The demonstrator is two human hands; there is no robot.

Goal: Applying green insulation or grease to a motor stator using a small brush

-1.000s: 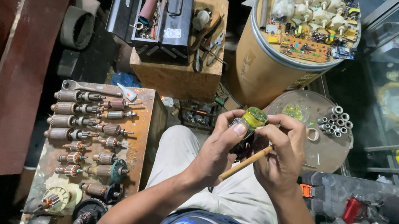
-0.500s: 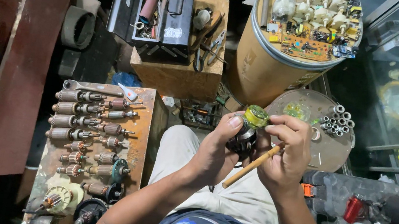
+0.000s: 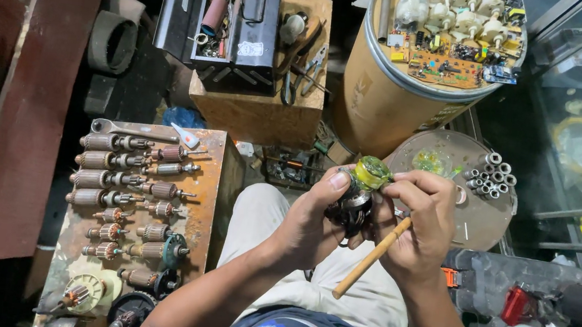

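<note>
My left hand grips a small dark motor part with a yellow-green wound top, held above my lap. Its thumb presses near the yellow-green top. My right hand is closed around a wooden-handled tool, whose light handle slants down to the left; its working end is hidden behind the motor part. The right fingertips touch the yellow-green top.
A rusty low table at my left carries rows of motor armatures. Ahead stand a wooden box with pliers, a black toolbox, and a cardboard drum topped with circuit boards. Metal tubes lie on a round plate.
Both hands stay together on the motor part; it has turned slightly and the wooden handle has shifted a little. Nothing else moved.
</note>
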